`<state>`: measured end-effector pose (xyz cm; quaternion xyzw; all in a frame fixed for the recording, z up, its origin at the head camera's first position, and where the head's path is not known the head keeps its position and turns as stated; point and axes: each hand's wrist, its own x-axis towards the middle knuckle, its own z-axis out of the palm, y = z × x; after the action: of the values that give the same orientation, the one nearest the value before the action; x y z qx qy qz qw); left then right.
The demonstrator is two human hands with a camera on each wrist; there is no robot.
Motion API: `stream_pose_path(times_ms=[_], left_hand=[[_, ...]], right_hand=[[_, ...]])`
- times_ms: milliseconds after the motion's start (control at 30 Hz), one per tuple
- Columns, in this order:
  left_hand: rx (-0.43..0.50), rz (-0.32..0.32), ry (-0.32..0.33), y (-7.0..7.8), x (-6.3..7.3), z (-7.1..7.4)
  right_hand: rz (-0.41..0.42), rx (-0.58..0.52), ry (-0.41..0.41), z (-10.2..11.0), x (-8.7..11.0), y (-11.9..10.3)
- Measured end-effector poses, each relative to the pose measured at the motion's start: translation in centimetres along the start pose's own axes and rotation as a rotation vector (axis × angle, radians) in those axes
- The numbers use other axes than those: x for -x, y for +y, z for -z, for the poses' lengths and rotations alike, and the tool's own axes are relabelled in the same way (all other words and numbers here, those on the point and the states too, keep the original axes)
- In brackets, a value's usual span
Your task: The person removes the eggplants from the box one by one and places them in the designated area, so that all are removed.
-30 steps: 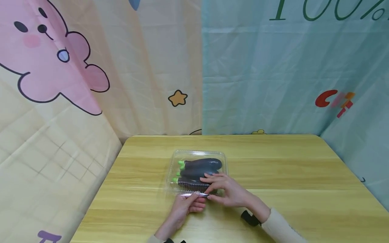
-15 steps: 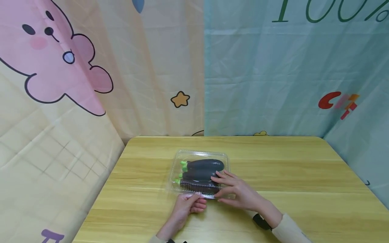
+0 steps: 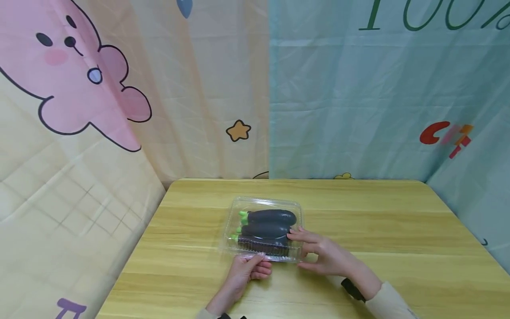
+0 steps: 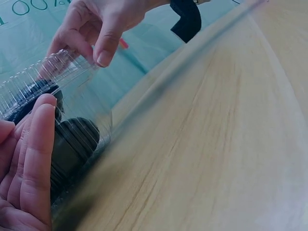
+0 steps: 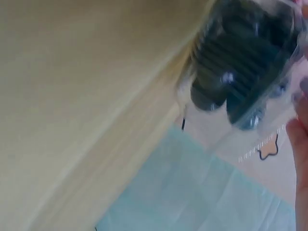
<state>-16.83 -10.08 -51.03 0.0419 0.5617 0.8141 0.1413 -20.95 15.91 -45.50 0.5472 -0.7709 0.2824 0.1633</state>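
Note:
A clear plastic clamshell box (image 3: 236,208) lies on the wooden table with its lid down. Inside, dark eggplants (image 3: 272,216) with green stems lie side by side; three show in the head view. My left hand (image 3: 241,275) pinches the box's front edge, thumb on top and the other fingers curled below. At the front right corner my right hand (image 3: 324,254) holds the rim between thumb and fingers, with the index finger reaching over the lid. In the left wrist view the right thumb (image 4: 105,52) sits at the box's corner. The right wrist view is blurred and shows the eggplants' ends (image 5: 245,108) through the plastic.
The light wooden table (image 3: 358,212) extends around the box on all sides. Printed cloth hangs behind it and along both sides, cream (image 3: 199,88) on the left and teal (image 3: 338,88) on the right. Each wrist wears a black strap (image 3: 352,289).
My right hand has slid rightward along the box's front edge, from beside the left thumb to the front right corner. The left hand keeps its hold. The head view has shifted slightly.

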Motion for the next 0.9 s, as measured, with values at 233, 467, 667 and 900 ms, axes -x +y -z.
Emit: stream_pose_path(times_ms=[233,467,667,900], left_hand=[[0.001,0.003,0.007,-0.1,0.1,0.0],[-0.002,0.002,0.009,-0.2,0.2,0.0],[-0.012,-0.003,0.013,-0.1,0.2,-0.1],[-0.014,-0.006,0.007,-0.1,0.2,-0.2]], right_hand=[[-0.072,-0.024,-0.066,0.5,0.0,-0.1],[-0.18,-0.1,-0.048,0.0,0.4,0.1],[-0.192,-0.181,0.009,-0.5,0.6,0.3],[-0.201,-0.257,0.061,-0.6,0.7,0.3]])
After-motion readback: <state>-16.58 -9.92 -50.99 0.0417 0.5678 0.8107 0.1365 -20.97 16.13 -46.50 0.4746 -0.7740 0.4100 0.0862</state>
